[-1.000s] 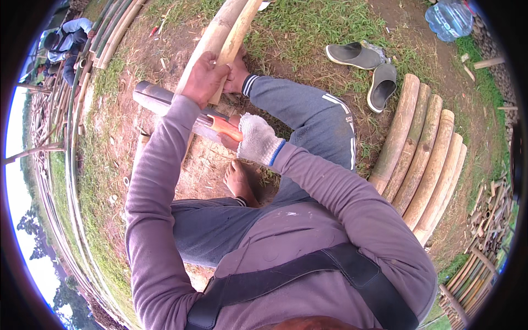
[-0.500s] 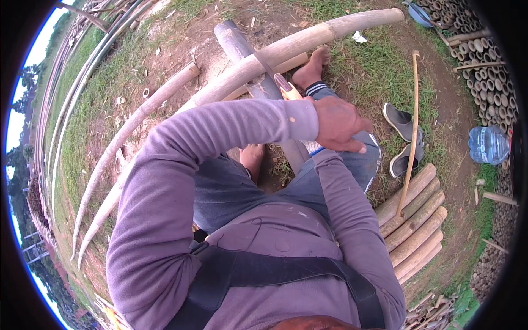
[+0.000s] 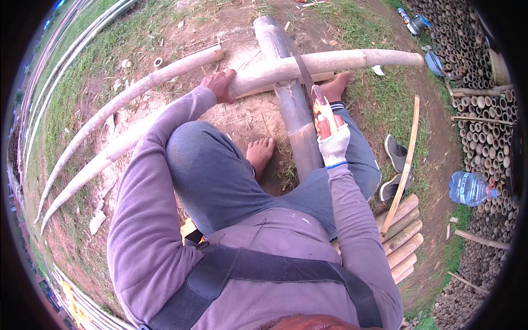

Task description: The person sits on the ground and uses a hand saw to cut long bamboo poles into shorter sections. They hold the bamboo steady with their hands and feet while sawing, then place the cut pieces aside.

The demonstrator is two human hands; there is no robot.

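Observation:
A long pale bamboo pole (image 3: 341, 60) curves across the view from the lower left to the upper right. It lies over a thicker greyish bamboo piece (image 3: 301, 137) on the ground. My bare left hand (image 3: 220, 87) is wrapped round the pole, left of this crossing. My right hand (image 3: 333, 142), in a white knitted glove, closes on the light-coloured handle of a handsaw (image 3: 303, 71). The saw's dark blade lies across the pole near the crossing; I cannot tell how deep it sits. A thin bamboo strip shows beneath the pole. My feet rest on either side of the greyish piece.
Another long bamboo pole (image 3: 132, 93) lies at the left. Cut bamboo lengths (image 3: 404, 242) lie at the right, with a thin stick (image 3: 407, 165) and dark shoes (image 3: 395, 154) close by. Farther right are a clear water jug (image 3: 467, 188) and stacked bamboo pieces (image 3: 487, 146).
My left hand has left the area over my right wrist and now grips the pole at the left. My gloved right hand, hidden before, shows on the saw handle. The view has shifted.

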